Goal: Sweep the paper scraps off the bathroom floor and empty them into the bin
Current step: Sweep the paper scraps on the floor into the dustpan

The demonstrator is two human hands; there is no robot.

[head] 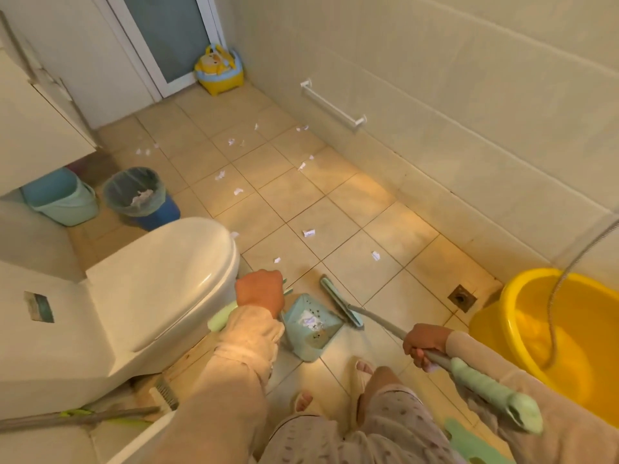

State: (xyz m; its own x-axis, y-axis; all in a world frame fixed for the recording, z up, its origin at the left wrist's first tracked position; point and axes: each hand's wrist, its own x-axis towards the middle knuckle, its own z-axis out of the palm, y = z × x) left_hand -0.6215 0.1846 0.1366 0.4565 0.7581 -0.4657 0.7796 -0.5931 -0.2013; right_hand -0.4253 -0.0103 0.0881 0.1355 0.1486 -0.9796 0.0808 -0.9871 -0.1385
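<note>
My left hand (260, 291) grips the green handle of a pale blue dustpan (310, 329) standing on the tiled floor beside the toilet. A few white scraps lie in the pan. My right hand (422, 343) holds the grey pole of a broom whose flat green head (340, 304) rests on the floor at the pan's far right edge. Several white paper scraps (308, 233) lie scattered over the tiles from near the pan up toward the door. A blue bin (139, 195) with a clear liner and some paper inside stands at the left, beyond the toilet.
A white toilet (160, 289) with its lid down fills the left. A pale green bucket (63, 197) sits beside the bin under a cabinet. A yellow tub (549, 333) with a shower hose stands at the right, near a floor drain (461, 298). A yellow child's potty (219, 70) is by the door.
</note>
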